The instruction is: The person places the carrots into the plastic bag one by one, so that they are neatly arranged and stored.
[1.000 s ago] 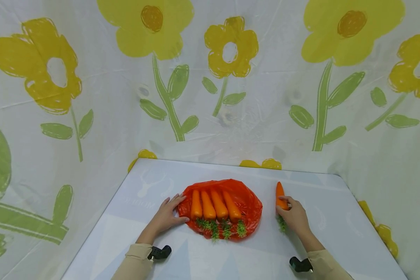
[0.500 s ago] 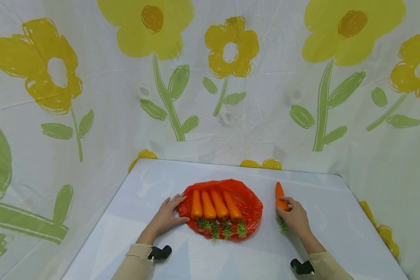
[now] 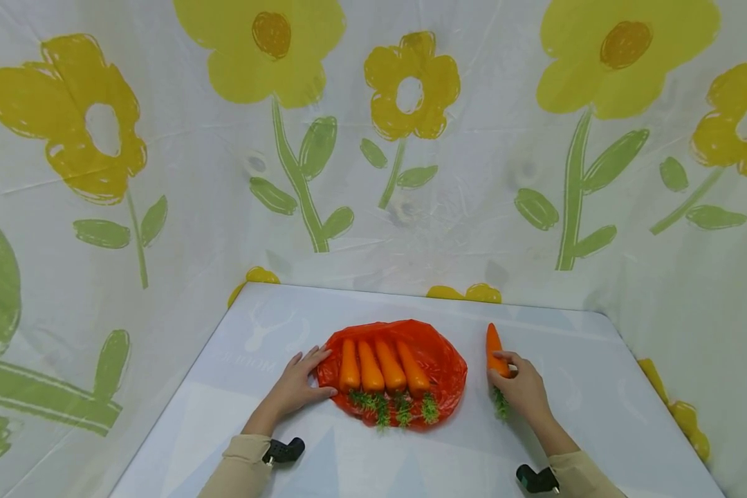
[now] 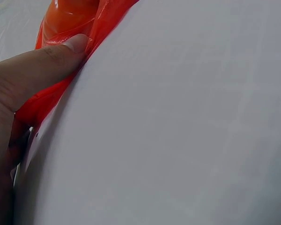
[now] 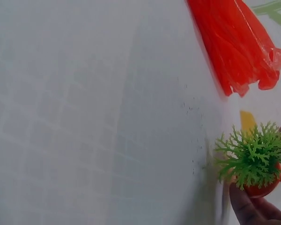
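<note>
Several orange carrots [image 3: 370, 370] with green leafy tops lie side by side on a crumpled red plastic bag [image 3: 447, 356] in the head view. My left hand [image 3: 292, 384] rests along the bag's left edge with its fingers extended, and in the left wrist view its thumb [image 4: 51, 61] touches the red plastic. To the right of the bag, my right hand [image 3: 524, 389] grips a single carrot [image 3: 494, 346] near its thick end, the tip pointing away from me. The right wrist view shows that carrot's leafy top [image 5: 254, 157] between the fingers.
Everything lies on a pale table [image 3: 373, 463] with faint printed shapes. Behind and at the sides hangs a white curtain [image 3: 473, 228] with yellow flowers. Black wrist devices sit by the left sleeve [image 3: 239, 465] and the right sleeve [image 3: 582, 474].
My right hand has shifted slightly left with the carrot in its grip. The left hand, the bag and the carrots on it look the same.
</note>
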A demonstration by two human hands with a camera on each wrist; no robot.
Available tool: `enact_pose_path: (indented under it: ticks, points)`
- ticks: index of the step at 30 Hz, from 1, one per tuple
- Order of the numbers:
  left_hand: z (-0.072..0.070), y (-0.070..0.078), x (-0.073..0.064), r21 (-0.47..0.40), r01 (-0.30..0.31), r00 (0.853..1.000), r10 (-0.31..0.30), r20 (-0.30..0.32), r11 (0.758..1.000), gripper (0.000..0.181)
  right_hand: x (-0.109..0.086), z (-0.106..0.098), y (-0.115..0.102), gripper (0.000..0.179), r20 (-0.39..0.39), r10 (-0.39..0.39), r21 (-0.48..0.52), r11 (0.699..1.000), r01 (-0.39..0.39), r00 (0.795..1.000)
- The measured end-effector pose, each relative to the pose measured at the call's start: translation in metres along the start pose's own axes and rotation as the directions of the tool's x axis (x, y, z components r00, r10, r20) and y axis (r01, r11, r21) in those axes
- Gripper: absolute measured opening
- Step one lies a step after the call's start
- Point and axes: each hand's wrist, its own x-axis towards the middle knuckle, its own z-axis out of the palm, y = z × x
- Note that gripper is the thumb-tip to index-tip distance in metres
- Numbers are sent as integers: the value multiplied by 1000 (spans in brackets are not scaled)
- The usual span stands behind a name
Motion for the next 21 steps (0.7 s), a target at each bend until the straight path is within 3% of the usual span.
enact_pose_path:
  ticks: [21]
  points:
    - [2,-3,1,5,-25,999,25,-19,1000,88,-6,8,-5,43,2,-21,52,998,21,1000]
